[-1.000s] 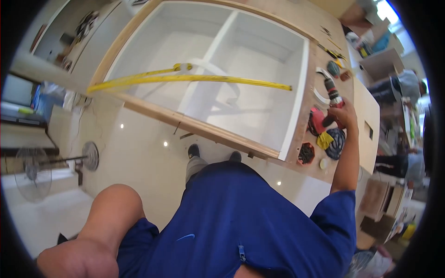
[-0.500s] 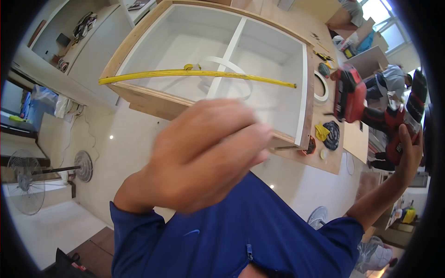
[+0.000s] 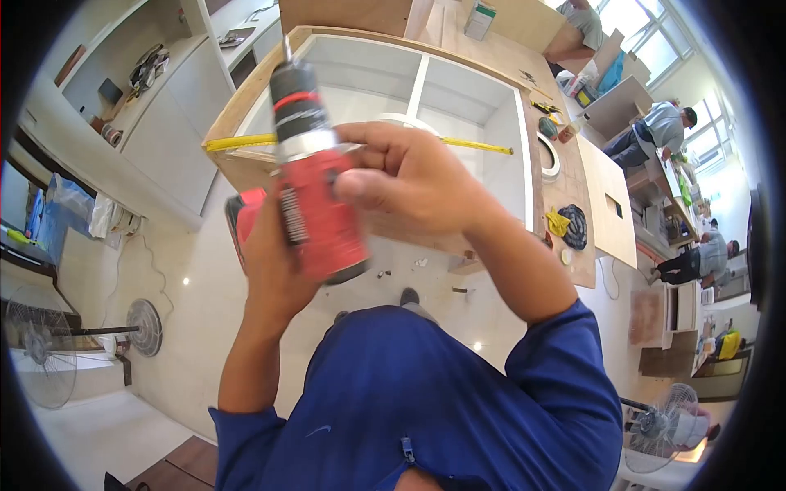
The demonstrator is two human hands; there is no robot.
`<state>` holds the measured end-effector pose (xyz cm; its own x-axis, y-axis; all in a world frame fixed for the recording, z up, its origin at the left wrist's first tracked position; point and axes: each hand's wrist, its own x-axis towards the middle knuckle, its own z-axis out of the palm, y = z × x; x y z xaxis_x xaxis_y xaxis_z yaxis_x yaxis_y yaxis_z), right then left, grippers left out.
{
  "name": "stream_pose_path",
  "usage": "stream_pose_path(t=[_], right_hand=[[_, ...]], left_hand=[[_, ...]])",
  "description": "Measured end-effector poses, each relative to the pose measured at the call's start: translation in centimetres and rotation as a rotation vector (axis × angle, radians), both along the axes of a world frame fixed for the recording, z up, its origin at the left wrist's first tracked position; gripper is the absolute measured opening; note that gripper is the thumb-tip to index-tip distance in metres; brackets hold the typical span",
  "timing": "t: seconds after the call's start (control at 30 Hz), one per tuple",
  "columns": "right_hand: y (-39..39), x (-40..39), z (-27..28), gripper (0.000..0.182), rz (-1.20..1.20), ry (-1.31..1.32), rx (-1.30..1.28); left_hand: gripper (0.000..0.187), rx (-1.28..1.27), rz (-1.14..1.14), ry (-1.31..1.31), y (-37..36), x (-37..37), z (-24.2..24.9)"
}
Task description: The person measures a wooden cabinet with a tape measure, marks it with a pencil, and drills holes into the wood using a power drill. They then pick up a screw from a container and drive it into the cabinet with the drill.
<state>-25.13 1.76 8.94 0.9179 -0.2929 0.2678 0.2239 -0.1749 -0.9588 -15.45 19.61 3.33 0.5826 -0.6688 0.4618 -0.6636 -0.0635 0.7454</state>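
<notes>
red drill [image 3: 315, 192] in both hands

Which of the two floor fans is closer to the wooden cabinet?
The left fan, the smaller-looking one on the shiny floor below the cabinet. The right fan stands at the lower right, behind the person.

Both arms are raised in front of the chest, sleeved in blue to above the elbow, forearms bare. The left hand [image 3: 274, 262] comes up from below with the wrist bent back, palm and fingers closed around the lower body of a red cordless drill [image 3: 315, 192]. The right hand [image 3: 405, 176] reaches across from the right, its forearm angled up from the shoulder, thumb pressed against the drill's red housing and the curled fingers wrapped over its upper side near the grey collar.
</notes>
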Motion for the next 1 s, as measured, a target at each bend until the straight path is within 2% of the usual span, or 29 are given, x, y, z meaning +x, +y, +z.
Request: stream_pose_path(t=[0.07,0.13,0.23,0.27,0.33,0.4,0.43,0.47,0.53,0.63,0.73,0.8,0.83,0.93,1.0], right_hand=[[-4.1,0.7,0.1,0.041,0.150,0.002,-0.052],[-8.9,2.2,-3.1,0.039,0.153,-0.091,0.235],[-11.4,4.2,-5.9,0.043,0.124,-0.105,0.478],[-11.3,4.7,-5.4,0.043,0.165,-0.115,0.453],[-10.9,5.4,-4.2,0.043,0.238,-0.141,0.417],[-11.7,6.5,-6.0,0.043,0.197,-0.128,0.230],[-12.2,7.3,-7.5,0.043,0.175,-0.129,0.133],[-13.3,7.9,-12.5,0.042,0.044,0.056,-0.050],[-12.7,7.2,-13.9,0.042,0.067,0.098,-0.048],[-13.0,7.5,-14.9,0.037,0.110,0.099,0.392],[-14.1,7.8,-15.3,0.032,0.219,0.076,0.479],[-14.2,7.0,-13.8,0.026,0.126,0.107,0.297],[-14.3,6.6,-13.2,0.024,0.081,0.125,0.208],[-16.0,4.4,-12.6,0.017,0.047,-0.006,-0.537],[-16.7,3.3,-13.1,0.012,0.091,0.006,-0.717]], left_hand=[[0.041,-0.003,0.040,-0.025,4.1,1.3,-3.9],[0.029,0.006,0.116,0.087,7.0,0.6,-6.2],[0.016,0.044,0.185,0.090,10.7,-1.7,-8.1],[0.012,0.067,0.191,0.052,11.6,-2.6,-8.8],[0.024,0.145,0.249,0.161,12.0,-4.5,-8.6],[0.032,0.207,0.288,0.242,11.9,-5.9,-8.7],[0.032,0.228,0.297,0.267,11.6,-6.3,-9.3],[0.033,0.250,0.303,0.295,11.5,-6.9,-10.2],[0.031,0.317,0.295,0.104,12.0,-8.1,-12.7],[0.032,0.219,0.269,0.289,10.3,-10.1,-10.9],[0.034,0.269,0.189,0.321,8.8,-10.4,-10.9],[0.035,0.400,0.155,0.321,8.1,-10.1,-12.2],[0.033,0.418,0.131,0.229,7.8,-10.1,-12.8],[0.030,0.466,0.116,0.316,6.9,-10.6,-14.1],[0.028,0.422,0.116,0.285,6.3,-10.6,-14.9]])
